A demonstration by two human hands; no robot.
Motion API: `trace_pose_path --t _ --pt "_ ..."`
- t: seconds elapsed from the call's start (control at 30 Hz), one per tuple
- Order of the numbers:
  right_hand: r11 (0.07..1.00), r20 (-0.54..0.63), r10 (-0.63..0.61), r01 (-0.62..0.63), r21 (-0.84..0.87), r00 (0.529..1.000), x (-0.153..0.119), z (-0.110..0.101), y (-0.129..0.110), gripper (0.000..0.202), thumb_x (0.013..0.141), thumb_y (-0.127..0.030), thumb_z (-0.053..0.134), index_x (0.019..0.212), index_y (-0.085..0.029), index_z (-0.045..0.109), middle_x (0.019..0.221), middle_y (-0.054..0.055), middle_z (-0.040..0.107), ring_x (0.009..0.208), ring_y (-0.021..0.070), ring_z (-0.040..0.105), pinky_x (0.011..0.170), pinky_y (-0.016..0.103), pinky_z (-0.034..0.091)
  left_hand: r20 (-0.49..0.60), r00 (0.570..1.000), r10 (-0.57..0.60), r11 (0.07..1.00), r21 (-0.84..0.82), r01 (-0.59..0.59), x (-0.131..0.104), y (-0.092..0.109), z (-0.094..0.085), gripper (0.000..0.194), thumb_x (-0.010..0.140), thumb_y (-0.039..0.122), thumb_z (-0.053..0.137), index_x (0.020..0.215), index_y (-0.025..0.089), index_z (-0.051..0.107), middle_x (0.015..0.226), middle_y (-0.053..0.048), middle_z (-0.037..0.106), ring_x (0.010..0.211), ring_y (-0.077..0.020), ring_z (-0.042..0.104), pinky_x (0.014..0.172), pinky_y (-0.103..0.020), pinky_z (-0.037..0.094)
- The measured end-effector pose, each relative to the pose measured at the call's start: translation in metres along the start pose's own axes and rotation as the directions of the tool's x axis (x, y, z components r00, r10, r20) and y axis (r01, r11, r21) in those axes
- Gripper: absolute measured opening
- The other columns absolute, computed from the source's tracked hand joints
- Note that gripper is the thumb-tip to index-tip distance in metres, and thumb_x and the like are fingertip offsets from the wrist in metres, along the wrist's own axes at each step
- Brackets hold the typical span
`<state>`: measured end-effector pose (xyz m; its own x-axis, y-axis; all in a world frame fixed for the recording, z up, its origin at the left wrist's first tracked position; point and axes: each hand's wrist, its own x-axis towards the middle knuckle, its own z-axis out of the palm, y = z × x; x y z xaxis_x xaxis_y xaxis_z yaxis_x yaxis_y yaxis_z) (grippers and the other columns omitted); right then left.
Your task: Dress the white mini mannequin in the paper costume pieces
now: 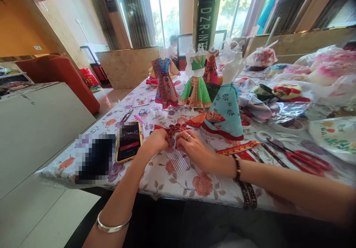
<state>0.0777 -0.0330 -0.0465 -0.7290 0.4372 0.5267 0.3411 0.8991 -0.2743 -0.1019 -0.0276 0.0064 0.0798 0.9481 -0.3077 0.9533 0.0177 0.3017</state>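
A sheet of small pearl-like beads in rows (178, 162) lies on the flowered tablecloth in front of me. At its upper edge, my left hand (159, 141) is closed, fingertips pinched and pointing down; what sits between them is too small to make out. My right hand (191, 146), with a ring on one finger, is closed at the same edge, its fingertips close to the left ones and touching the bead sheet. Just beyond both hands lies a red patterned cloth piece with decorated trim (178, 129), partly hidden by my fingers.
A yellow-cased phone (129, 142) lies left, near small scissors (127, 116). Small dresses on stands, one light blue (226, 109), one green (196, 92), rise behind. Ribbon strips (239, 148) and red-handled scissors (304, 159) lie right. Bagged fabric (330, 70) fills the far right.
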Motion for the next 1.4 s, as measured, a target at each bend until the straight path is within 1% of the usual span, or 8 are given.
trace_pose_path --t 0.17,0.33,0.5,0.73,0.93,1.1,1.3,1.4 --pt "1.000 -0.045 -0.003 0.003 0.009 0.999 -0.005 -0.011 -0.007 0.022 0.086 0.000 0.042 0.082 -0.019 0.051 0.099 0.007 0.055 0.099 0.0188 0.045 0.092 0.037 0.041 0.002 1.000 0.014 1.000 0.010 -0.014 0.000 0.000 -0.001 0.017 0.059 0.022 0.071 0.075 0.018 0.075 0.072 -0.004 0.071 0.070 -0.0176 0.063 0.060 -0.024 0.041" --pt "1.000 -0.082 0.011 -0.010 0.017 0.997 -0.014 -0.022 -0.014 0.013 0.089 -0.008 0.047 0.083 -0.019 0.050 0.104 0.008 0.055 0.101 0.0189 0.046 0.090 0.035 0.042 -0.004 1.000 0.020 1.000 0.020 -0.020 -0.001 0.002 -0.003 0.019 0.059 0.023 0.070 0.076 0.017 0.075 0.074 -0.004 0.072 0.069 -0.0172 0.063 0.061 -0.024 0.041" --pt "0.997 -0.040 0.068 -0.066 0.044 0.997 -0.021 -0.030 -0.017 0.015 0.088 -0.005 0.045 0.086 -0.019 0.050 0.108 0.008 0.055 0.103 0.0198 0.046 0.088 0.036 0.044 -0.009 1.000 0.022 0.999 0.029 -0.022 -0.002 0.004 -0.005 0.019 0.060 0.024 0.071 0.076 0.016 0.075 0.073 -0.005 0.072 0.069 -0.0174 0.063 0.061 -0.024 0.041" --pt "0.997 -0.067 0.076 -0.075 0.021 0.995 -0.027 -0.037 -0.026 0.010 0.092 -0.014 0.045 0.086 -0.019 0.050 0.103 0.007 0.056 0.101 0.0193 0.048 0.088 0.037 0.046 -0.010 1.000 0.008 0.999 0.038 -0.007 -0.001 0.004 -0.005 0.020 0.060 0.024 0.071 0.077 0.015 0.075 0.072 -0.005 0.071 0.069 -0.0185 0.063 0.060 -0.025 0.041" --pt "0.997 -0.049 0.081 -0.081 -0.008 0.996 -0.034 -0.047 -0.035 0.013 0.092 -0.011 0.044 0.084 -0.020 0.050 0.104 0.008 0.057 0.100 0.0187 0.049 0.087 0.037 0.049 -0.006 1.000 0.015 0.999 0.032 -0.014 0.001 0.002 -0.005 0.018 0.060 0.024 0.071 0.075 0.014 0.075 0.068 -0.004 0.070 0.066 -0.0168 0.061 0.058 -0.023 0.040" --pt "1.000 -0.023 0.025 -0.025 0.016 0.999 -0.045 -0.053 -0.040 0.014 0.090 -0.006 0.043 0.088 -0.019 0.048 0.106 0.009 0.055 0.104 0.0178 0.049 0.087 0.033 0.048 -0.013 1.000 0.012 0.999 0.040 -0.012 0.001 0.001 -0.005 0.017 0.061 0.025 0.072 0.075 0.015 0.074 0.070 -0.004 0.070 0.065 -0.0160 0.061 0.058 -0.023 0.040" --pt "0.999 -0.062 0.047 -0.046 0.013 0.997 -0.058 -0.060 -0.045 0.013 0.092 -0.008 0.043 0.088 -0.020 0.048 0.104 0.007 0.057 0.102 0.0171 0.051 0.090 0.034 0.047 -0.027 1.000 0.014 0.999 0.044 -0.013 0.003 0.000 -0.005 0.015 0.060 0.024 0.071 0.073 0.017 0.074 0.070 -0.004 0.071 0.067 -0.0166 0.062 0.061 -0.024 0.041" --pt "0.998 -0.046 0.063 -0.062 0.029 0.997 -0.064 -0.066 -0.048 0.015 0.090 -0.007 0.044 0.091 -0.021 0.049 0.107 0.007 0.058 0.103 0.0172 0.052 0.091 0.036 0.046 -0.029 0.999 0.024 0.999 0.042 -0.022 0.002 0.000 -0.006 0.017 0.059 0.025 0.070 0.073 0.016 0.074 0.070 -0.005 0.071 0.067 -0.0175 0.063 0.061 -0.024 0.041"
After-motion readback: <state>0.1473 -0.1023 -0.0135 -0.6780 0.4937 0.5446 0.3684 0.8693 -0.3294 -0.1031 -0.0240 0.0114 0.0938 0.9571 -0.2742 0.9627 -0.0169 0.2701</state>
